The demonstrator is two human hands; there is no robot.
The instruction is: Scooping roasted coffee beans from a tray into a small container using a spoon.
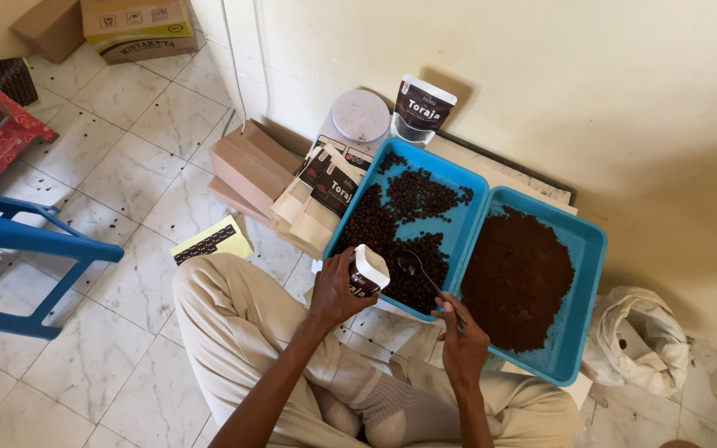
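Since I sit on the floor (85, 166), all my things lie low and close by:
Floor: white tiles with dark beans dropped here and there
Wall (541, 66): the trays push up near it, so they do not slide away
Blue trays: the left tray (450, 178) has whole dark beans, the right tray (587, 249) has brown powder; they touch side by side, so I can reach both
Empty bags (313, 203): a pile just left of the bean tray, easy to grab
Scale (360, 116): round and white, by the wall, next to a standing full bag (421, 108)
Left hand (338, 290): wrapped tight around an open pouch (368, 272), mouth up, over the near edge of the bean tray
Right hand (458, 328): pinching a spoon (415, 267), its bowl resting over the beans beside the pouch
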